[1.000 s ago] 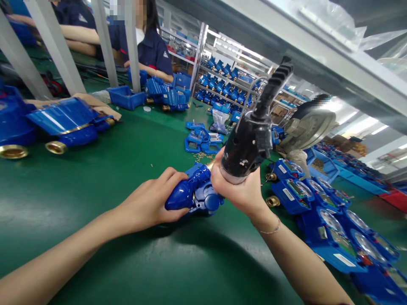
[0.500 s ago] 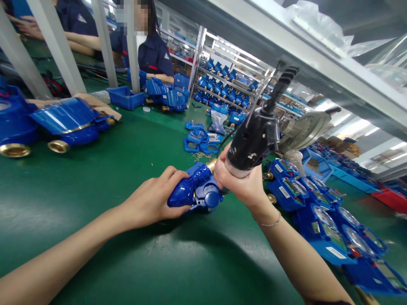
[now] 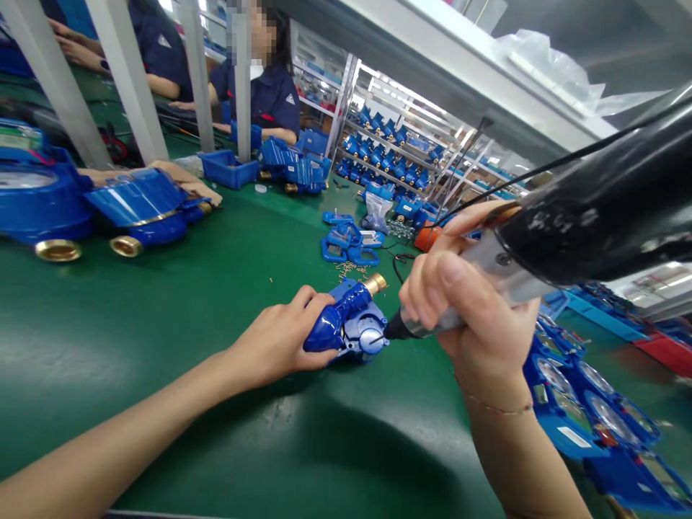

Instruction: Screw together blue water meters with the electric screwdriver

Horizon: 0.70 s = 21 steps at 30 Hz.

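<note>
Left fingers (image 3: 311, 306) clench a glossy blue plastic water-meter body (image 3: 338, 324) with a brass threaded end (image 3: 375, 284), held on the green surface (image 3: 162, 324). Right fingers (image 3: 451, 277) grasp a black-and-silver electric screwdriver (image 3: 589, 216), its black tip just beside the meter's round blue cap (image 3: 372, 337).

Shelved blue water meters (image 3: 386, 155) (far back)

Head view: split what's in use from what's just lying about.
In use: left hand gripping blue water meter body; right hand holding electric screwdriver to it.

Lying about: small brass pieces; blue plastic frames; blue bin; meters at right.
</note>
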Each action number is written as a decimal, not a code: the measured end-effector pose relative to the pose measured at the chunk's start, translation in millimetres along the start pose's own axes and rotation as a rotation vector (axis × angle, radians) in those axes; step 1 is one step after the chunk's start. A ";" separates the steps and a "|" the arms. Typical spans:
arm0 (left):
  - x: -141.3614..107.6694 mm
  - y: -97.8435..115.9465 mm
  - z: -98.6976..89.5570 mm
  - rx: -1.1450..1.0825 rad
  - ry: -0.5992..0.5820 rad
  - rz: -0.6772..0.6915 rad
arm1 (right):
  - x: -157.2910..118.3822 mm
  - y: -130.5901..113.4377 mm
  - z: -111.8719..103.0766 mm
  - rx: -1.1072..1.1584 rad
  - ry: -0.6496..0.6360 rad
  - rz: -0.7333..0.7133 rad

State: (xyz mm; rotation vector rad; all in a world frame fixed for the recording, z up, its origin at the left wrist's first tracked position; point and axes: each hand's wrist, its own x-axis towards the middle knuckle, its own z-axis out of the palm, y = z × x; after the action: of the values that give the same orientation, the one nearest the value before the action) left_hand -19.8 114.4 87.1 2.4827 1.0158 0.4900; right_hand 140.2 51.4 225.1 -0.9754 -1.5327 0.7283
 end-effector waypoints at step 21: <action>-4.4 -10.9 5.9 -0.144 0.023 -0.015 | -19.7 78.1 32.7 -0.265 -0.032 -0.009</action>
State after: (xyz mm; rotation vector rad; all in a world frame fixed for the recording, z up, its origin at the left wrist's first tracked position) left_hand -26.3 116.9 75.9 2.3461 0.9723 0.5678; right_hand 123.9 72.5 142.4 -1.1560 -1.6894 0.5448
